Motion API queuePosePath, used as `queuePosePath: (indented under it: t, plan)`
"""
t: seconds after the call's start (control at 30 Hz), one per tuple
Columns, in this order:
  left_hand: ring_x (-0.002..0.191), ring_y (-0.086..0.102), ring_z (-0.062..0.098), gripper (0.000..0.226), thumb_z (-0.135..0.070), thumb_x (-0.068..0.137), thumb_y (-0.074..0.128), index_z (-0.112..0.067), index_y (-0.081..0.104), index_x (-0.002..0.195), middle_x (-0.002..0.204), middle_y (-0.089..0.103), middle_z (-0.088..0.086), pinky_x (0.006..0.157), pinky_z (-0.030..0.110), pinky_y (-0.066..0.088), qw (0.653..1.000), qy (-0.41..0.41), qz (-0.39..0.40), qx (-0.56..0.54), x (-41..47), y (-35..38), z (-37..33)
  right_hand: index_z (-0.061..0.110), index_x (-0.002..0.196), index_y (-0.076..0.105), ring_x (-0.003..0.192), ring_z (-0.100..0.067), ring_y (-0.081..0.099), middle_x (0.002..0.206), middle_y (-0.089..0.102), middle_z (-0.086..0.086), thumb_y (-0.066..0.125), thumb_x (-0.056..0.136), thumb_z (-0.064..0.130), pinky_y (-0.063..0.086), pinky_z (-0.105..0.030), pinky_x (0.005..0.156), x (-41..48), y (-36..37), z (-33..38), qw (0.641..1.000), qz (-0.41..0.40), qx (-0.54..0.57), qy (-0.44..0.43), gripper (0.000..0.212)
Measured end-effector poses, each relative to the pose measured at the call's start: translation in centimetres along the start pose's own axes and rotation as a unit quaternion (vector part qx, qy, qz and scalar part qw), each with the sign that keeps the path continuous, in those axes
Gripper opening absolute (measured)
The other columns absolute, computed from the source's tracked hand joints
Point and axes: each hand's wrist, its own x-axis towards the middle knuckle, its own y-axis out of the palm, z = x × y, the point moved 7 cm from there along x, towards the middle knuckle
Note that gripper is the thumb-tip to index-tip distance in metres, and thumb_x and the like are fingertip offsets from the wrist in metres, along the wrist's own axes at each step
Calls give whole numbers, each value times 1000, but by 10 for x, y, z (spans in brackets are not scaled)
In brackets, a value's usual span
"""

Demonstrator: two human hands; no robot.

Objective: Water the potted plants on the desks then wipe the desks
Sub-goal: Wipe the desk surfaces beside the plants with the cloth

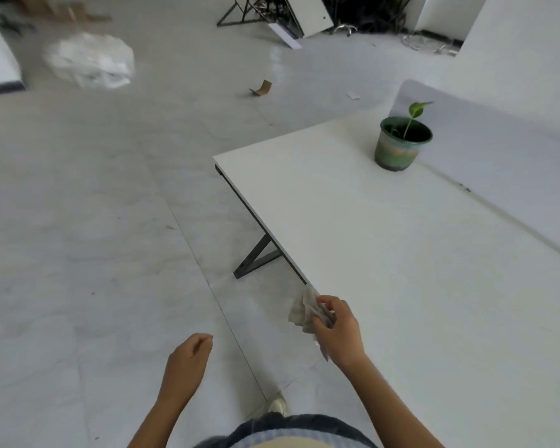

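step in hand: looks to me like the wiping part is about to start on this desk. I can't tell from here whether the plant got its water, no can or bottle anywhere in view.

right hand point(335, 331): fingers pinched around a crumpled wipe point(303, 313), held right at the near corner edge of the tabletop point(385, 253). Most of the wipe hangs off past the edge, not flat on the surface yet.

left hand point(188, 360): empty, fingers loosely curled, hanging out over the floor well apart from the desk.

how I'd do it: shake that wipe out flat first, a scrunched ball only cleans a stripe. Press the palm on it and go in long overlapping passes from the near edge toward the back. The free hand could brace on the edge.

watch out for: the potted plant point(401, 143) at the far end, close to the grey divider panel point(498, 150). Probably lift it aside with the free hand and wipe under it rather than bump it.

the pot: green glazed-looking thing with faded orangey bands, standing upright, one thin seedling with a single leaf at the top. Looks light enough to tip if you clip it.

the tabletop: plain white, nothing else on it, no obvious spills that I can see.
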Motion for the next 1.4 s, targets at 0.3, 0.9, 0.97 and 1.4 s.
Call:
queuePosePath:
  t: [0.3,0.9,0.97,1.4]
  plan:
    - [81,58,20,25,-17,93,47,-27,54,71,77,61,-6,66,23,41,997,18,68,31,113,49,-54,19,105,57,87,-22,63,108,62,-9,59,83,14,48,-18,62,103,-11,-8,993,-42,64,93,23]
    - [101,53,17,28,-18,95,43,-6,63,110,114,64,6,83,26,40,941,245,195,129,407,80,-266,22,147,17,145,-30,-3,158,3,-11,27,94,47,6,-45,116,264,-69,-46,849,-221,-226,422,59]
    - [106,54,32,39,-26,91,39,-1,64,107,113,65,15,84,35,43,924,285,182,179,423,100,-282,23,146,20,145,-29,-3,158,6,-9,28,94,48,6,-46,116,269,-60,-38,844,-213,-240,430,58]
    - [116,56,41,59,-37,78,34,-4,61,119,128,58,22,95,46,43,790,321,229,469,440,218,-291,32,147,-2,140,-32,-26,156,-19,-12,25,86,66,-7,-47,115,438,-47,-13,900,-18,-314,301,75]
